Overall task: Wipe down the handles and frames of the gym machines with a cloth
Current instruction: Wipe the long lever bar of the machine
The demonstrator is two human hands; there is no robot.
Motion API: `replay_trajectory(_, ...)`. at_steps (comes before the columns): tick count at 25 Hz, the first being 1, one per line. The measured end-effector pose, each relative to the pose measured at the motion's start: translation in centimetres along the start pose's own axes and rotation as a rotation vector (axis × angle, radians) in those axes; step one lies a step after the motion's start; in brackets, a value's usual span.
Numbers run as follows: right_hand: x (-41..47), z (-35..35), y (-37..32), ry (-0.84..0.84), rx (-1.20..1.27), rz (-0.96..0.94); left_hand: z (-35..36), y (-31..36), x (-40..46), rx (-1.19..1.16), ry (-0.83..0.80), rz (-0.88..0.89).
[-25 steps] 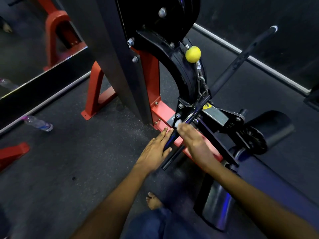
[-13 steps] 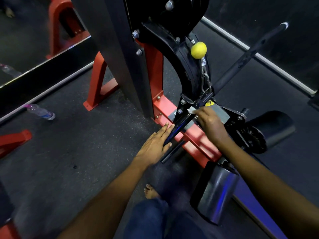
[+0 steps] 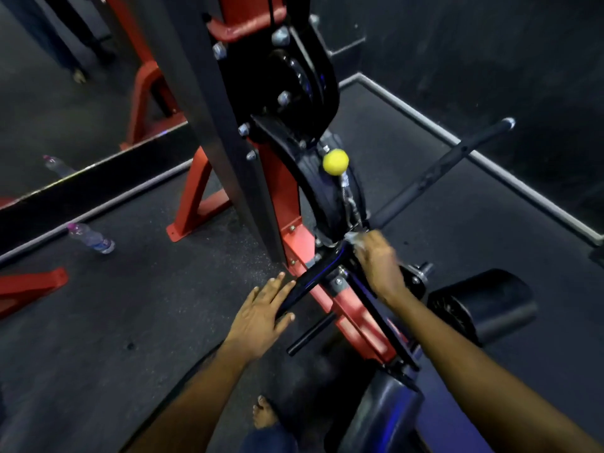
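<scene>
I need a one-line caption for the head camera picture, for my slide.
Right hand wipes a black handle bar of the red-framed gym machine with a pale cloth while the left hand steadies it.

Dark speckled rubber floor (image 3: pixel 137 308) runs under everything here. A plastic water bottle (image 3: pixel 91 238) lies on its side near the mirror's foot. The machine's red base frame (image 3: pixel 295 248) stands bolted down beside it, a red brace foot (image 3: pixel 192 209) planted alongside. A bare foot (image 3: pixel 264 415) rests on the floor too.
</scene>
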State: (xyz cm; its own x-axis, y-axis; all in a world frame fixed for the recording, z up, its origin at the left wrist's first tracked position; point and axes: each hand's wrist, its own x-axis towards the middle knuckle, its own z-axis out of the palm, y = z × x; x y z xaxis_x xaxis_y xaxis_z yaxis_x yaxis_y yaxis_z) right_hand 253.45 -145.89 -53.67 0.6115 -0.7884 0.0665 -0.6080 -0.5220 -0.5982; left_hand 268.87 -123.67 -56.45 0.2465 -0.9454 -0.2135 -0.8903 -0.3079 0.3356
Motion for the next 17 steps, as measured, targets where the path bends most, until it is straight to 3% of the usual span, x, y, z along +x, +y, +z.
replay_trajectory(1, -0.5, 0.1, -0.1, -0.07, -0.035, -0.103, 0.0, 1.0, 0.4, 0.042, 0.052, -0.013)
replay_trajectory(3, -0.4, -0.8, 1.1, -0.001, -0.006, -0.203, -0.4, 3.1, 2.2, 0.114, 0.2, 0.021)
replay_trajectory(6, 2.6, -4.2, 4.1, 0.216, 0.083, 0.055, -2.2, 7.3, 7.6, 0.167, 0.351, 0.102)
replay_trajectory(9, 5.1, -6.0, 7.2, 0.317, 0.073, 0.113, -2.7, 10.0, 13.4, 0.289, 0.448, 0.172)
replay_trajectory(11, 5.8, -5.2, 7.5, 0.229, 0.076, -0.024, -2.0, 10.0, 15.8, 0.344, 0.5, 0.145)
replay_trajectory(14, 5.3, -3.3, 9.1, -0.073, -0.18, -0.583, -0.1, 9.2, 17.0, 0.431, 0.635, 0.159)
replay_trajectory(15, 6.5, -3.6, 10.9, -0.087, -0.27, -0.678, 0.3, 9.0, 17.2, 0.444, 0.669, 0.174)
replay_trajectory(17, 9.3, -4.7, 13.9, 0.006, -0.215, -0.48, 0.8, 8.8, 17.5, 0.448, 0.717, 0.18)
